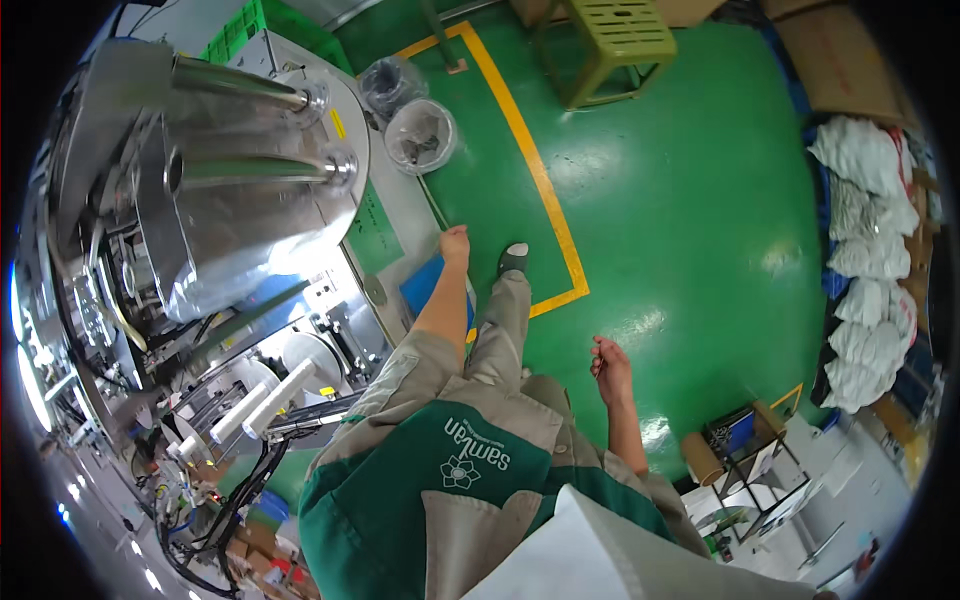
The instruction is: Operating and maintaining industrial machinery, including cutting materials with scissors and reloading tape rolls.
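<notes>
My left hand (pixel 454 241) is out in front of me on the left, beside the machine's base. Its fingers are curled closed, and whatever they may hold is hidden. Below that forearm a blue panel (pixel 424 288) shows at the machine's side. My right hand (pixel 612 370) hangs over the green floor to the right. Its fingers are loosely bent and partly apart, with nothing visible in them. One shoe (pixel 513 257) of mine is forward, close to the yellow floor line (pixel 545 190).
A large steel machine (pixel 250 220) fills the left side. Two bag-lined bins (pixel 420 137) stand by its far end. An olive plastic stool (pixel 615 45) is ahead. White sacks (pixel 868 255) are piled at right; a desk (pixel 780 490) stands behind right.
</notes>
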The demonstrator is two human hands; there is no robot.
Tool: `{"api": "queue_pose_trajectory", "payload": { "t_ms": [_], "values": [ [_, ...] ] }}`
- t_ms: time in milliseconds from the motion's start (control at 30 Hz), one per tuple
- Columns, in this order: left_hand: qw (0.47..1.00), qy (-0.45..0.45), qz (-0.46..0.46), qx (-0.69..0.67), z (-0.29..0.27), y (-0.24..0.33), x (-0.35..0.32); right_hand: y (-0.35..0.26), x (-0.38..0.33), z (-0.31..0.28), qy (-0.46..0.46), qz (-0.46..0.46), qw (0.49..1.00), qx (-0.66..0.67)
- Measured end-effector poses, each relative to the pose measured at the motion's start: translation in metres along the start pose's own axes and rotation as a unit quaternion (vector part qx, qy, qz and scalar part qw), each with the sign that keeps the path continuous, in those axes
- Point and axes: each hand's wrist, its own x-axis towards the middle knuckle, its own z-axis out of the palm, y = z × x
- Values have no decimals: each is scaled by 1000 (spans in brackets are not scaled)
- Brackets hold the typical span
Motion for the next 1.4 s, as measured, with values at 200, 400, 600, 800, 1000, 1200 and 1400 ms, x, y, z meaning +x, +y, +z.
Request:
{"api": "queue_pose_trajectory", "payload": {
  "t_ms": [200,400,600,800,1000,1200,1400],
  "values": [
    [888,-437,1,-144,73,200,-105,-146,70,98,-54,-100,984,-135],
    [784,-546,15,-294,179,291,-192,-293,59,166,-170,-174,969,-55],
    [701,-635,9,-324,311,420,-201,-454,80,119,-163,-260,951,-41],
    [691,-653,12,-311,471,570,-218,-667,113,67,-157,-388,896,-149],
    [733,-644,124,-180,602,704,-191,-855,170,49,-118,-500,822,-244],
    [774,-599,197,-61,731,820,-96,-1019,279,59,-127,-435,873,-180],
    [729,-664,100,-129,880,963,-38,-1206,351,56,-135,-368,916,-88]
  ]
}}
